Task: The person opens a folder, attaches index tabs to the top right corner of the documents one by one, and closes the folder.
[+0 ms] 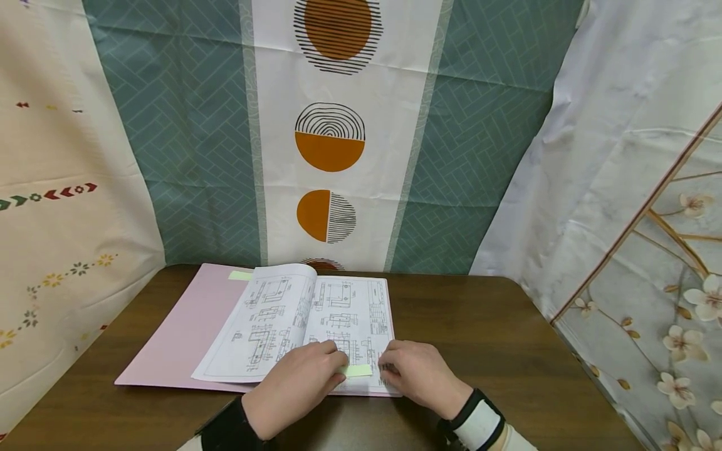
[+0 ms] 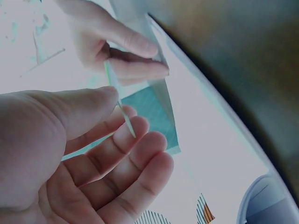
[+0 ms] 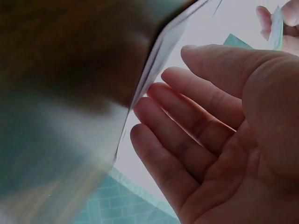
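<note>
on the table, before a curtain, open pages overlap a cover at left and lie beneath a strip.

The right hand could pass rightward above the table (leftward, the left hand blocks).

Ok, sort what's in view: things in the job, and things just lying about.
In the job, it seems:
- green strip, pinched by the left hand
- open booklet of drawings, right hand near its right edge
- pink cover

Just around it:
- second green strip, farther off
- wooden table
- patterned hanging cloth
</note>
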